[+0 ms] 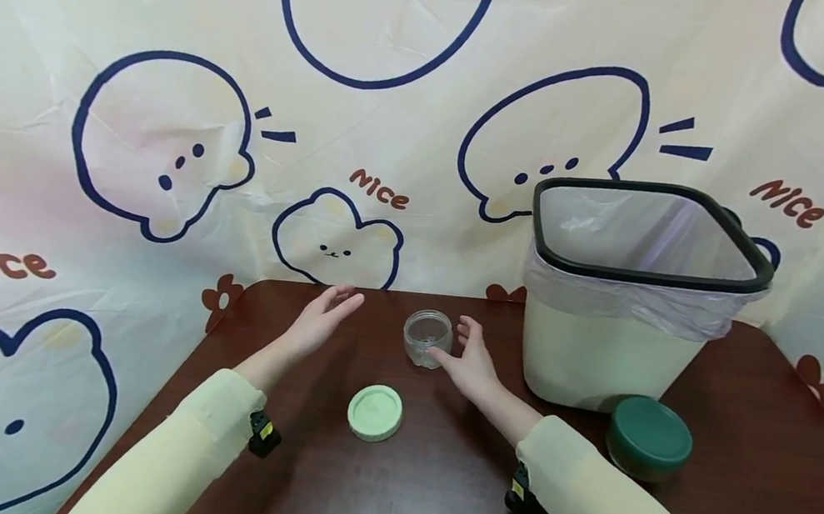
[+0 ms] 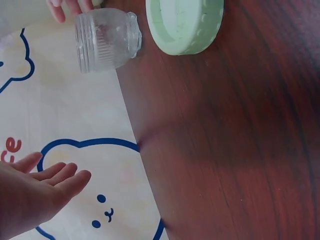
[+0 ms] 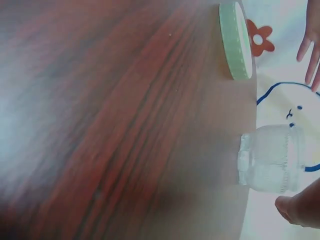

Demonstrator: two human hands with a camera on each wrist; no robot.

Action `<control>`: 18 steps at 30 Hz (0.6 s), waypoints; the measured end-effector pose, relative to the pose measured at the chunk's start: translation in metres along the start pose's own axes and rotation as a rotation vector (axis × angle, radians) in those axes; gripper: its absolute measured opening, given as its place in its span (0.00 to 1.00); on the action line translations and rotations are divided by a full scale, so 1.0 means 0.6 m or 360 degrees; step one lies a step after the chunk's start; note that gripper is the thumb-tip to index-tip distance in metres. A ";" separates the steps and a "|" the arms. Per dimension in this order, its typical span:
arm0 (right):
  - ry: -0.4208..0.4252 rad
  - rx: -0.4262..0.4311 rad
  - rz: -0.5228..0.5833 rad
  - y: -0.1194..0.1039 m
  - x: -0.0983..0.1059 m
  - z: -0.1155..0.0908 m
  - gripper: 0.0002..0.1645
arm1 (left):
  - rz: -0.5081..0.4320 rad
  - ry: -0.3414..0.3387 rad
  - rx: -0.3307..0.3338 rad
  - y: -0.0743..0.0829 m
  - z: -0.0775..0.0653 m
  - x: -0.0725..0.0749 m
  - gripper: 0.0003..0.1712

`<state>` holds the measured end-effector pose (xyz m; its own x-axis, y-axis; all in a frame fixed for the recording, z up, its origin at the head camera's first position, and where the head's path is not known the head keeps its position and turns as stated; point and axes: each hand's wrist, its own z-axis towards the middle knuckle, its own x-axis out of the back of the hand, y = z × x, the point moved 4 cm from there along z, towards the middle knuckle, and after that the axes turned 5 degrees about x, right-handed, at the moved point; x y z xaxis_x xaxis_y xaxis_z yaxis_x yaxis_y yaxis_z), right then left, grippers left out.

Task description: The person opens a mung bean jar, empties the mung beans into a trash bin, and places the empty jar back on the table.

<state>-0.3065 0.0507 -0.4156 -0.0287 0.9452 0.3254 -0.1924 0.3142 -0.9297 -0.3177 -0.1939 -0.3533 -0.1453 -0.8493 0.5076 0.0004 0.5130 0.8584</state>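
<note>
A small clear jar (image 1: 417,353) stands without a lid on the brown table. My right hand (image 1: 472,367) is at its right side, fingers loosely bent and thumb beside the jar's front. In the right wrist view only the thumb (image 3: 300,207) shows, close to the jar (image 3: 272,159); whether it touches I cannot tell. To the left, my left hand (image 1: 321,317) hovers with fingers extended, holding nothing; the left wrist view shows its palm (image 2: 35,200) apart from the jar (image 2: 106,40). A pale green lid (image 1: 375,412) lies nearer me, between the forearms.
At the right stands a cream bin (image 1: 597,360) with a black rim and a plastic liner. Before it sits another jar with a dark green lid (image 1: 651,433). A printed cloth (image 1: 424,141) hangs behind the table (image 1: 372,496).
</note>
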 end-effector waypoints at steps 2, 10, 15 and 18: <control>-0.0013 0.0040 -0.0021 -0.005 0.010 -0.010 0.45 | 0.0003 -0.0008 -0.0001 0.000 -0.004 -0.002 0.39; -0.0170 0.0170 -0.0144 -0.033 0.046 -0.054 0.45 | -0.0036 -0.0142 -0.0007 0.011 -0.025 -0.013 0.39; -0.0246 0.0249 -0.0176 -0.048 0.072 -0.076 0.45 | -0.0022 -0.0197 -0.0048 0.026 -0.037 -0.023 0.39; -0.0287 0.0293 -0.0221 -0.056 0.086 -0.089 0.44 | -0.0009 -0.0240 -0.0077 0.035 -0.045 -0.032 0.39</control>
<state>-0.2492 0.0940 -0.3769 -0.1602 0.8580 0.4880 -0.3809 0.4024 -0.8325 -0.2881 -0.1700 -0.3431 -0.2921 -0.8220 0.4889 0.0460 0.4985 0.8656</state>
